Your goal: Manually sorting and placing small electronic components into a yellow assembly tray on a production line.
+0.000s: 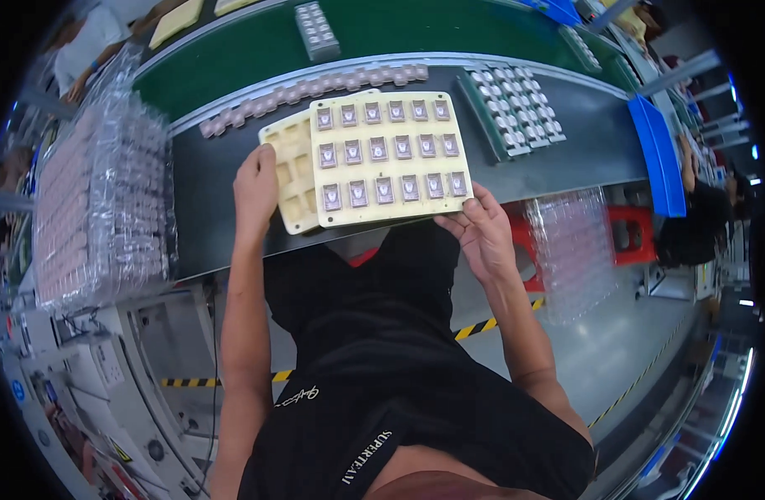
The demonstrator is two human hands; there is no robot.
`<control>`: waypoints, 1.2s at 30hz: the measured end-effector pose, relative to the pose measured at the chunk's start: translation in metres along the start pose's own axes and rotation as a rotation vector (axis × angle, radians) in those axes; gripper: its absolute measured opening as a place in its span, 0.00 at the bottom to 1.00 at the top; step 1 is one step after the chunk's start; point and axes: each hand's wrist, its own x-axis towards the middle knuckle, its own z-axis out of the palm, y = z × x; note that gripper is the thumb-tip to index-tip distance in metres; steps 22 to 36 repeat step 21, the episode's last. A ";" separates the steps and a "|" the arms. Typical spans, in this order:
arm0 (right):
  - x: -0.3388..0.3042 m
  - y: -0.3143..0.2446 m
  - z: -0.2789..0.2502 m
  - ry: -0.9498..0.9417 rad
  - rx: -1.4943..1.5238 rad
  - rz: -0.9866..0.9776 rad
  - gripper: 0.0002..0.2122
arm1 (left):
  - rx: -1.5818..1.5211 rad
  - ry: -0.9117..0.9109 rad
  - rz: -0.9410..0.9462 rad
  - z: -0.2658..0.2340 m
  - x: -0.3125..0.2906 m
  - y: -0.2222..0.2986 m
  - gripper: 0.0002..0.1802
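Observation:
A cream tray (395, 211) is in front of me, slightly tilted, with rows of small pinkish-grey rectangular parts (378, 149) set in its pockets. My right hand (486, 236) pinches its lower right corner between thumb and fingers. Partly under it, to the left, shows a second cream tray (274, 133), whose visible pockets hold no parts. My left hand (255, 185) is closed on this lower tray's left edge, thumb on top. Most of the lower tray is hidden by the upper one.
Behind the trays, a row of pinkish parts (316, 87) lines the dark bench (207, 192). A green conveyor (232, 67) runs beyond it. A rack of white parts (516, 108) and a blue bin (659, 158) stand right; wrapped clear trays (107, 200) are stacked left.

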 end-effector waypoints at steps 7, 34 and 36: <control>0.018 -0.010 -0.018 -0.122 -0.081 0.071 0.22 | -0.134 0.072 0.049 0.027 -0.040 0.016 0.25; 0.059 -0.038 -0.064 -0.205 -0.538 0.178 0.25 | -0.875 -0.017 -0.115 0.062 -0.046 0.048 0.28; 0.059 -0.038 -0.064 -0.205 -0.538 0.178 0.25 | -0.875 -0.017 -0.115 0.062 -0.046 0.048 0.28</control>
